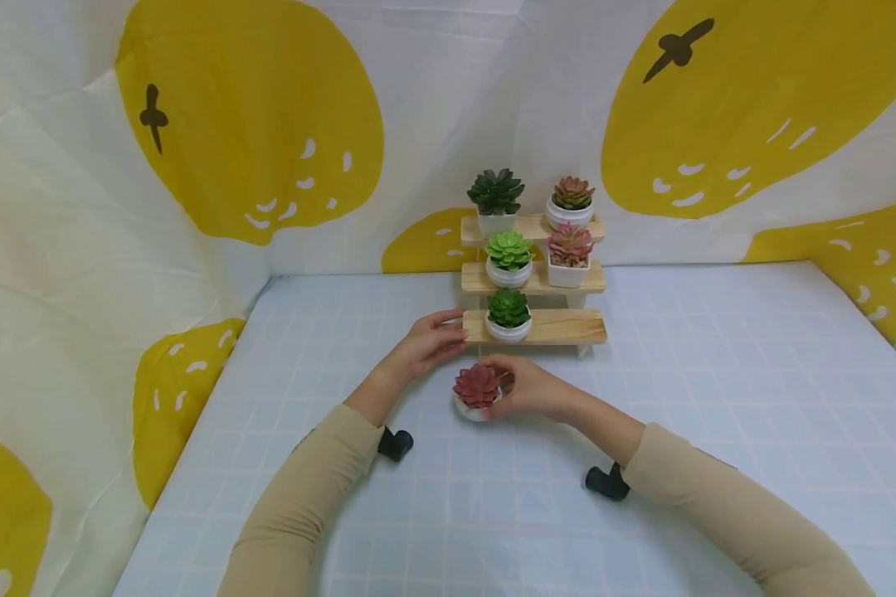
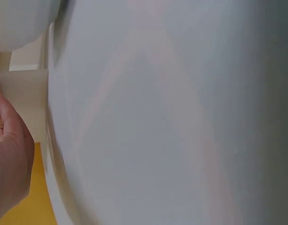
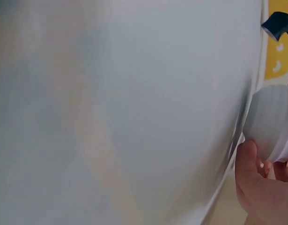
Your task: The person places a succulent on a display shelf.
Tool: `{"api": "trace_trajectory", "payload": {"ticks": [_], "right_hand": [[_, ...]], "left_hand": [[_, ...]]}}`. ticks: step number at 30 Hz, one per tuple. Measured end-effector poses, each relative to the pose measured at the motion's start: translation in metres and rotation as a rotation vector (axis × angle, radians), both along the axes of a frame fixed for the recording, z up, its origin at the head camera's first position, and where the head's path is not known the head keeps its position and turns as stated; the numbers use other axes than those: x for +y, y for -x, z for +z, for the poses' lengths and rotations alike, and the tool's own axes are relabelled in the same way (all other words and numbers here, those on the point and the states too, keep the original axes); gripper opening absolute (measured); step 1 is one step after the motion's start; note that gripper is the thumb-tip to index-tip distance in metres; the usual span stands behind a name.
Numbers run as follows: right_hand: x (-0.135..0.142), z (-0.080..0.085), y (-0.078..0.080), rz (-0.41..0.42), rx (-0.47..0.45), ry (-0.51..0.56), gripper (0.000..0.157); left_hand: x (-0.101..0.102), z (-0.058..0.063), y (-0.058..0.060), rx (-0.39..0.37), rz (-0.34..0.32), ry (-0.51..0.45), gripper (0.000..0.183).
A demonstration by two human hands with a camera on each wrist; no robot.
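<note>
A dusky red artificial succulent point(image 1: 477, 385) in a round white pot point(image 3: 269, 123) is in front of the tiered wooden stand. My right hand point(image 1: 526, 388) grips this pot from its right side, thumb and fingers around it. My left hand point(image 1: 427, 344) holds the left end of the stand's lowest step point(image 1: 560, 327), with fingertips on the wood. In the left wrist view that hand point(image 2: 11, 159) shows at the left edge, against the plank's end. A dark green succulent point(image 1: 508, 308) in a white pot sits on the left half of the lowest step.
On the middle step stand a bright green succulent point(image 1: 509, 249) and a pink one point(image 1: 570, 246). The top step bears a deep green succulent point(image 1: 496, 193) and a reddish-brown one point(image 1: 572, 194). A pale checked cloth point(image 1: 717, 373) covers the table, and a lemon-print sheet point(image 1: 448, 99) hangs behind.
</note>
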State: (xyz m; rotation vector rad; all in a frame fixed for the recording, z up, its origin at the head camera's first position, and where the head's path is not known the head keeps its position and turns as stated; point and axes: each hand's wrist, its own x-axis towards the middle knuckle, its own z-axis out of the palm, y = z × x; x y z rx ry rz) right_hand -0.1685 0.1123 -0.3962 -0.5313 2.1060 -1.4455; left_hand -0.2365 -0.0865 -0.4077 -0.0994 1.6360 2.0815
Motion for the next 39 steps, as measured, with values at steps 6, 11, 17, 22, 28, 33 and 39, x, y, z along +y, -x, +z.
{"api": "trace_trajectory", "payload": {"ticks": [6,11,17,22,28,33,39], "right_hand": [[0.015,0.003,-0.001,-0.028,-0.01,0.006,0.067],[0.028,0.005,-0.003,-0.049,-0.012,0.019,0.066],[0.043,0.009,-0.006,-0.086,-0.035,0.032,0.065],[0.054,0.012,-0.007,-0.113,-0.023,0.029,0.065],[0.065,0.018,-0.006,-0.129,-0.003,0.031,0.068],[0.075,0.025,-0.005,-0.142,0.018,0.004,0.067],[0.084,0.034,-0.002,-0.176,0.043,-0.027,0.068]], "left_hand": [[0.0,-0.001,0.0,0.01,-0.002,-0.008,0.052],[-0.001,-0.002,0.0,0.012,-0.005,-0.012,0.051],[0.0,-0.001,-0.001,0.0,0.005,0.002,0.052],[0.001,-0.001,0.0,-0.013,0.019,-0.008,0.052],[0.0,-0.001,0.0,-0.009,0.006,-0.015,0.053],[0.0,-0.002,0.001,-0.015,0.006,-0.025,0.053],[0.0,-0.001,0.001,-0.018,0.011,-0.023,0.053]]}}
